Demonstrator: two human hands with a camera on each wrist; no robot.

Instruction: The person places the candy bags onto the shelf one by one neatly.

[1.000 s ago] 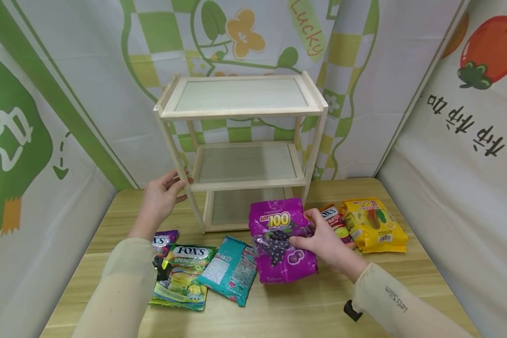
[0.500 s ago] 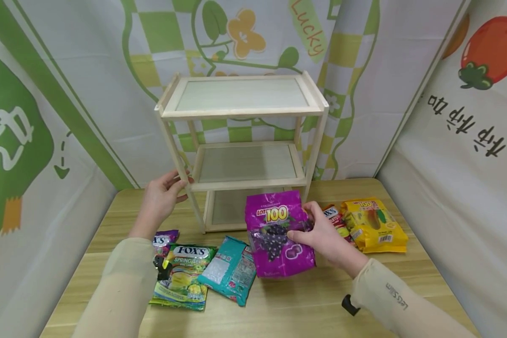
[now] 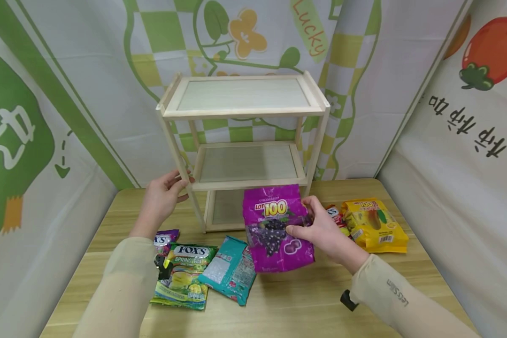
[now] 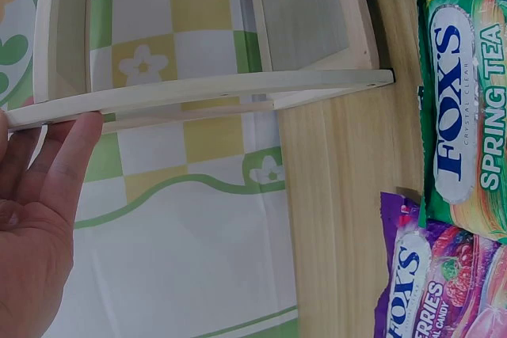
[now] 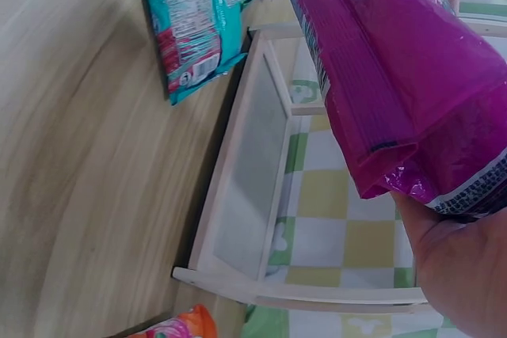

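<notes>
My right hand [image 3: 327, 234] holds a purple LOT 100 grape candy bag [image 3: 266, 256] by its right side, thumb on the front. The bag is off the table, upright and slightly tilted, in front of the rack's bottom tier. In the right wrist view the bag's back seam [image 5: 360, 85] shows. My left hand [image 3: 160, 199] grips the left front post of a pale wooden three-tier shelf rack [image 3: 245, 113], about level with the middle tier. Its fingers [image 4: 67, 156] pass behind the post in the left wrist view; the thumb is mostly cut off there.
On the table [image 3: 295, 310] lie a green FOX'S bag [image 3: 183, 277], a purple FOX'S bag [image 3: 165, 238] and a teal bag [image 3: 228, 272]. At right are a yellow LOT 100 bag [image 3: 376, 225] and a partly hidden red FOX'S bag [image 3: 335, 218]. Printed cloth walls surround the table.
The purple candy bag has risen and shifted slightly left toward the rack, carried by my right hand. My left hand stays on the post.
</notes>
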